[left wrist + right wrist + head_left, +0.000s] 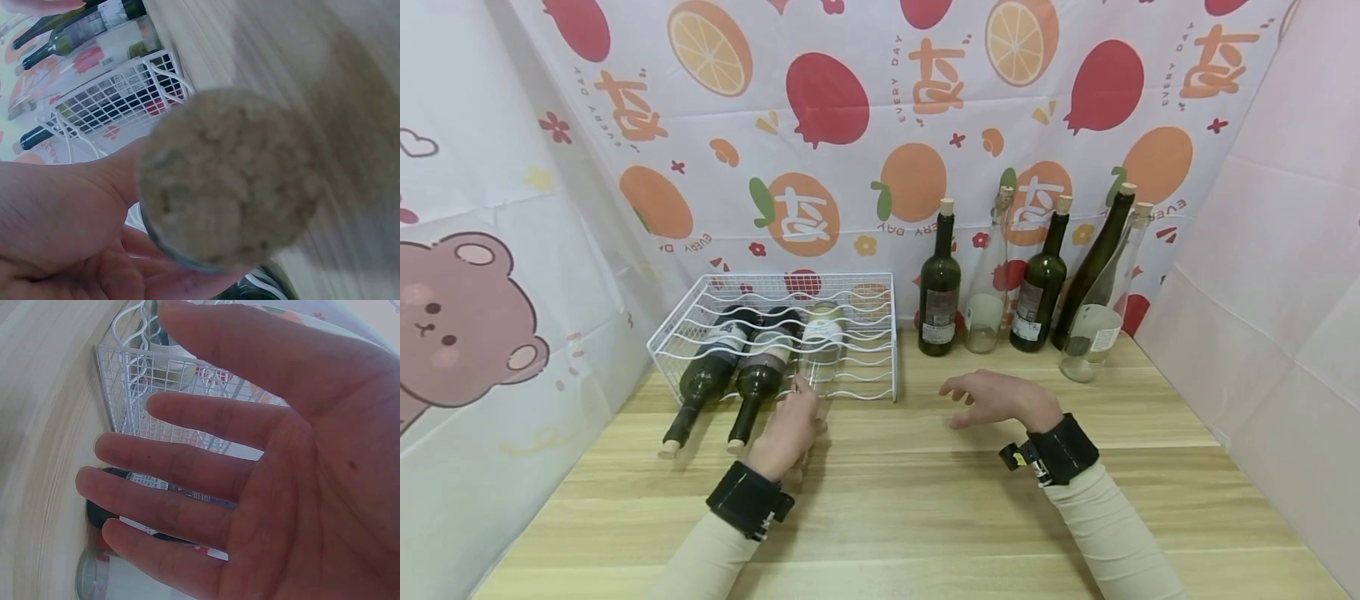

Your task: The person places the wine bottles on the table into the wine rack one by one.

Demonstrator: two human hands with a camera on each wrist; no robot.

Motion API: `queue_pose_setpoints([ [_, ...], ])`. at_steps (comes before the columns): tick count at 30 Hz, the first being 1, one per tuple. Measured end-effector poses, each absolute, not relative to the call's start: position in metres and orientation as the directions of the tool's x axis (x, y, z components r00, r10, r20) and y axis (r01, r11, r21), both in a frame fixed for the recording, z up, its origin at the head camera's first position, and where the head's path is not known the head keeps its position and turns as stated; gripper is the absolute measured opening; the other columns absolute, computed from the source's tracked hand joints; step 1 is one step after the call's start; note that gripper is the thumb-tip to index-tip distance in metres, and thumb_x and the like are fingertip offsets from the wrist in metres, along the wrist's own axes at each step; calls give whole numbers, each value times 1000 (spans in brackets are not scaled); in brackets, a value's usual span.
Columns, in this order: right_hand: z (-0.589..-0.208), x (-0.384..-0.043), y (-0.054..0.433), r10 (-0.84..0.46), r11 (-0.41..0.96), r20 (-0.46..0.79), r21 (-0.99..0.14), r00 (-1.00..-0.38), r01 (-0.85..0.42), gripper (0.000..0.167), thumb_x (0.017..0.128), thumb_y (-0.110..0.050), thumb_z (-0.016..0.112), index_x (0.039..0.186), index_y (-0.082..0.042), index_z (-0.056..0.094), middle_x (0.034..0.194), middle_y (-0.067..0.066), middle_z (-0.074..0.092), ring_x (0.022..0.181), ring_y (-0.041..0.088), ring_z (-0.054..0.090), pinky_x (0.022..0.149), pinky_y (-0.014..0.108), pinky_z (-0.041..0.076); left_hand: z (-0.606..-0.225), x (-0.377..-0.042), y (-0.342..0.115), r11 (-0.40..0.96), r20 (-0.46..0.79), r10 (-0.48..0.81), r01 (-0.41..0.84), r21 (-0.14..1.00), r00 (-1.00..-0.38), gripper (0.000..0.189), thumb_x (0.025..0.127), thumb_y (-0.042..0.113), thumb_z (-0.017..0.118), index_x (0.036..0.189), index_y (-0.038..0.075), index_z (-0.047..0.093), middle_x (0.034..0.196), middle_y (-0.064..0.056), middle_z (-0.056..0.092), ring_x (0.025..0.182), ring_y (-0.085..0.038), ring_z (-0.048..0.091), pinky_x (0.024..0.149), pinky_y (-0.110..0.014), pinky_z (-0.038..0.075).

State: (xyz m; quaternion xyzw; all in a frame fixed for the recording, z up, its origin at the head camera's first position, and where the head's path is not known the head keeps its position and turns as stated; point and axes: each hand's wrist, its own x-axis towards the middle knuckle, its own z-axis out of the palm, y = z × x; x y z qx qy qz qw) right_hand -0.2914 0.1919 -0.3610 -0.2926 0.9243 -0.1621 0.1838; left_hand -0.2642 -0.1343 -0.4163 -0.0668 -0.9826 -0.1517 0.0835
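My left hand point(785, 429) grips the neck of a clear glass bottle point(822, 343) that lies in the white wire wine rack point(891, 354). In the left wrist view the bottle's cork point(228, 178) faces the camera, with thumb and fingers around the neck behind it. Two dark green wine bottles, the outer one point(706, 375) and the inner one point(765, 367), lie to the left on the wavy bars, corked necks sticking out toward me. Over the table, right of the rack, my right hand point(996, 396) holds nothing, its fingers spread in the right wrist view.
Several corked bottles stand upright along the back right: a dark green one point(939, 283), a clear one point(985, 312), another dark green one point(1037, 292) and a leaning-looking clear one point(1093, 333) among them. A fruit-printed curtain point(850, 192) hangs behind the wooden table point(925, 517).
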Motion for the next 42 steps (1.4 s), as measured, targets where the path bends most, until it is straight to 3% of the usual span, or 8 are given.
queue_pose_setpoints([
  [11,-362,-292,193,-596,777,-253,-422,-762,-467,55,97,-29,73,144,-7,57,140,20,64,129,39,62,102,51,53,-413,-266,-135,943,94,83,108,313,-992,93,82,7,79,142,-32,20,99,-47,65,83,-53,70,71,-56,59],
  [22,-363,-294,194,-605,768,-240,-428,-759,-477,54,97,-28,73,144,-7,57,139,20,64,130,38,61,102,50,53,-412,-263,-134,964,69,-2,16,264,-998,88,86,12,75,145,-26,23,100,-42,67,84,-51,70,64,-56,58],
  [32,-361,-295,202,-580,770,-253,-480,-775,-419,54,97,-28,72,145,-10,57,143,20,61,133,39,58,105,52,52,-414,-265,-134,962,88,6,29,272,-996,87,85,11,72,147,-27,23,98,-41,68,82,-51,71,64,-55,58],
  [42,-353,-302,225,-572,757,-211,-507,-793,-411,56,98,-30,71,147,-7,54,142,24,61,131,44,59,104,51,53,-408,-263,-133,964,90,17,41,263,-996,87,87,15,76,146,-24,27,107,-41,66,87,-52,70,67,-56,58],
])
